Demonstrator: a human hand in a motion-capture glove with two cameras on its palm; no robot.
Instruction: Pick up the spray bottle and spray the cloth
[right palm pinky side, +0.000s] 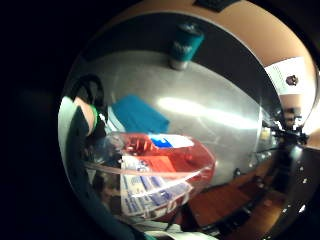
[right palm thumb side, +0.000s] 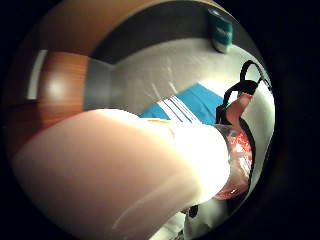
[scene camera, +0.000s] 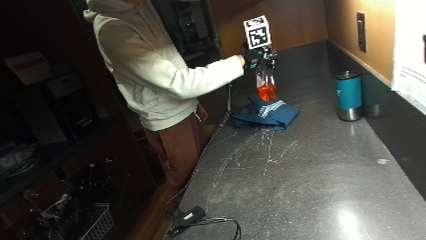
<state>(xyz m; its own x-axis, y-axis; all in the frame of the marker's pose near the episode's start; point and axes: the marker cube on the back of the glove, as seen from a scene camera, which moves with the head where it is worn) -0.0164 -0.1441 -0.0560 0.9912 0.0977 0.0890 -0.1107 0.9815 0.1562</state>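
Clear plastic spray bottle (scene camera: 265, 86); blue cloth (scene camera: 266, 116); speckled glossy countertop (scene camera: 313, 170).

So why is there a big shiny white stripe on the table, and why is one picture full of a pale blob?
In the little finger side palm view, the stripe is lamp glare on the countertop; in the thumb side palm view, the blob is something pale, very close to the camera and overlit; in the outside view, the room behind the person is dark, while the spray bottle glows orange.

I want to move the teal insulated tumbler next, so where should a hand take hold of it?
Grip the teal insulated tumbler around its upright cylindrical body, below the dark lid, probably coming from the open countertop side, since the wall stands close behind it. The gloved right hand now holds the clear spray bottle with orange liquid above the blue cloth.
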